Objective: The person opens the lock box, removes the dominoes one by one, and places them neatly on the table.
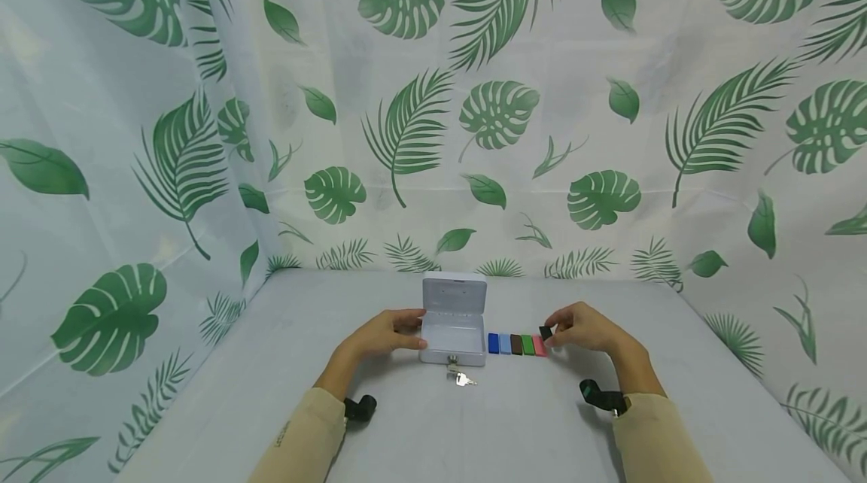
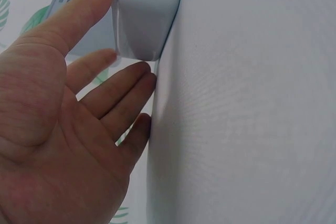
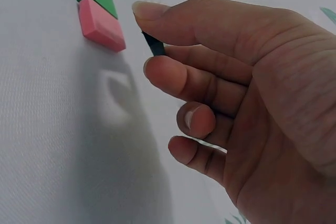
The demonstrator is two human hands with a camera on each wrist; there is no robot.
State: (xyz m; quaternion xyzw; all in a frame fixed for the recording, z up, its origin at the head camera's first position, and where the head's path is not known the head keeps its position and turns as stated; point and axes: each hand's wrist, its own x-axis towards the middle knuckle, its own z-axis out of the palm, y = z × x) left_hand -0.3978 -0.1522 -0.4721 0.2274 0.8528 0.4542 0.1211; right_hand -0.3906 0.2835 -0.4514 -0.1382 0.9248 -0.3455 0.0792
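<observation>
A small white cash box [image 1: 467, 357] stands with its lid [image 1: 454, 295] raised. My left hand [image 1: 387, 332] is at its left side, thumb and fingers extended; in the left wrist view the thumb touches the box's rim [image 2: 116, 24]. Between thumb and fingers, my right hand [image 1: 588, 329] pinches a small black block [image 1: 546, 332], mostly hidden by the fingers in the right wrist view. Just left of that hand is a pink block [image 1: 539, 346], at the end of a row with green [image 1: 527, 344], brown [image 1: 517, 344], light blue [image 1: 505, 344] and dark blue [image 1: 494, 344] blocks.
Keys [image 1: 464, 378] hang from the lock at the front of the box. All this is on a white-covered table [image 1: 420, 438]. Behind and beside it hang white curtains [image 1: 576, 129] printed with green leaves. Each wrist wears a black camera [image 1: 599, 396].
</observation>
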